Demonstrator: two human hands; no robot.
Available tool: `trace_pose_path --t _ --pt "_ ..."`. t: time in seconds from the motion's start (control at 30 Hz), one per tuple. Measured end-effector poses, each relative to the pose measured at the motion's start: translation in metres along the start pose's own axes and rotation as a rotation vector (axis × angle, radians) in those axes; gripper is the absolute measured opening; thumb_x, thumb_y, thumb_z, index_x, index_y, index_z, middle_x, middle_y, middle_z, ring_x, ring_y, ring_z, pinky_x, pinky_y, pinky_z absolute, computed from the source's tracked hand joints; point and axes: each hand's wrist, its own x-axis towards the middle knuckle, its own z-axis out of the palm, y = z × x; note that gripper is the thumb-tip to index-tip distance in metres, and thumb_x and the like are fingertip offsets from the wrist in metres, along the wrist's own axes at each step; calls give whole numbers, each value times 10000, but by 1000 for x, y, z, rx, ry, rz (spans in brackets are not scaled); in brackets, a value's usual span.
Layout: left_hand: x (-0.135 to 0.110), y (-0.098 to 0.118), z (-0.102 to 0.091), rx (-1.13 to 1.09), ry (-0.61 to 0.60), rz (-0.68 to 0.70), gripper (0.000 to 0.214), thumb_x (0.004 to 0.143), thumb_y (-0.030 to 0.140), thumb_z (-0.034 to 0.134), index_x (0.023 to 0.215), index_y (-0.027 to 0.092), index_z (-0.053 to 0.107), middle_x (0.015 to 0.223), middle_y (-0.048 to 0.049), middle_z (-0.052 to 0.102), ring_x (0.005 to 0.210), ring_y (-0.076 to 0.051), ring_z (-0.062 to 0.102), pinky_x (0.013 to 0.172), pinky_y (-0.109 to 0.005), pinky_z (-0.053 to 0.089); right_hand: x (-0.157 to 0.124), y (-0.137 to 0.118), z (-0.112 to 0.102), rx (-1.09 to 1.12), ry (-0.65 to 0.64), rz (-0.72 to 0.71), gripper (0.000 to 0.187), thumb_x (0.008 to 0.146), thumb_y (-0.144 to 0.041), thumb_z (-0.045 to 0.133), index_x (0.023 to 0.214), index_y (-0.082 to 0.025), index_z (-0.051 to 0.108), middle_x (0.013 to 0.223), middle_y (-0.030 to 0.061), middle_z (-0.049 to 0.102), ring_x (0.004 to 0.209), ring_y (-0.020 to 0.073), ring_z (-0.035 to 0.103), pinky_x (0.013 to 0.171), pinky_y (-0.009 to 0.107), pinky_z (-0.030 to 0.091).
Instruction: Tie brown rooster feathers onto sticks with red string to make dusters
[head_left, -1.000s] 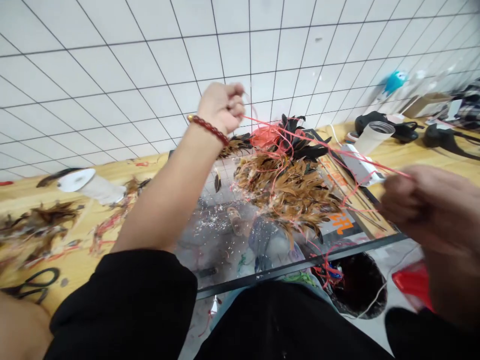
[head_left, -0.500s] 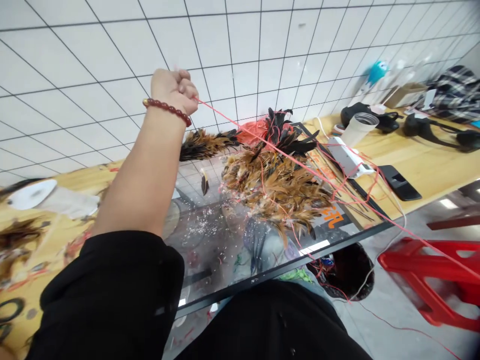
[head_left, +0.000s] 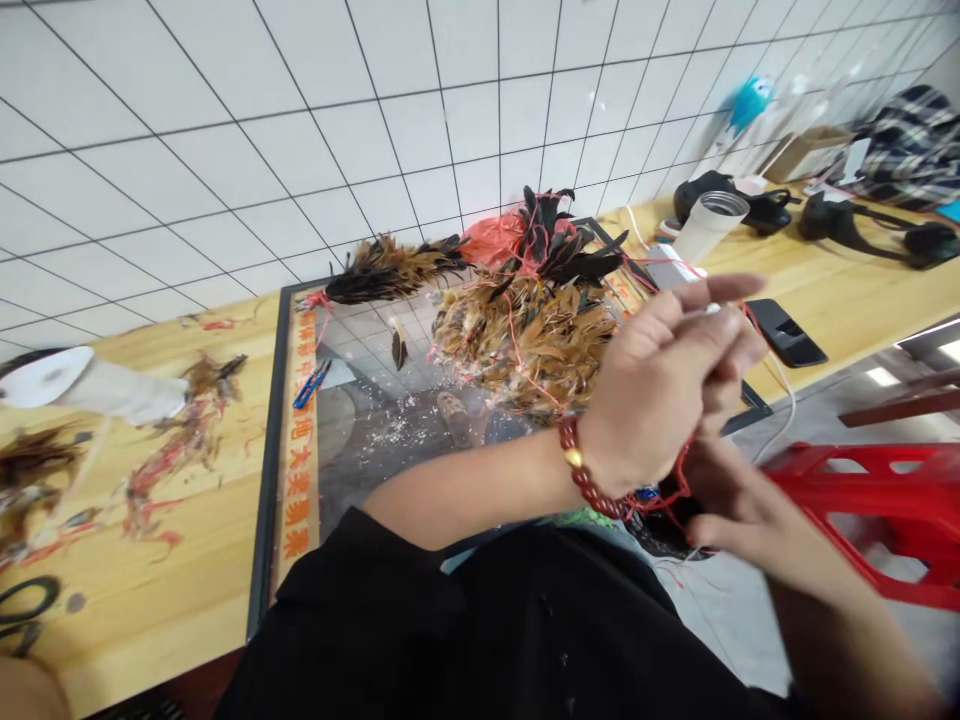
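so, left hand (head_left: pixel 649 390) half-curled, right hand (head_left: pixel 757 515) thumb-out; can't tell if either grip holds red cord (head_left: pixel 683 482)

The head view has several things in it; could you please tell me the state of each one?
Left hand: fingers bunched, hold unclear
Right hand: partly hidden, blurred
Feathers: heaped
Red cord: slack over the feathers
Phone: lying flat, screen dark
Tube: upright
Spool: on its side
Knife: lying down, blade unclear
Stool: upright
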Motion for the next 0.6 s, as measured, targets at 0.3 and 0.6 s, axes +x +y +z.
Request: trace_pose_path --t 0.3,0.6 --pt "-39 -45 -68 451 -174 25 324 859 543 627 995 271 741 683 -31 556 634 -158 526 653 -320 471 34 52 82 -405 84 209 168 853 -327 603 813 -190 692 790 102 684 707 242 663 625 334 520" --pt "-42 -56 -122 196 50 -348 314 725 452 802 995 313 719 1035 -85 693 586 -125 541 479 -271 318 35 3 44 -95 149 -76 181 920 -356 625 915 -239 764 742 49 714 651 176 671 632 287 556"
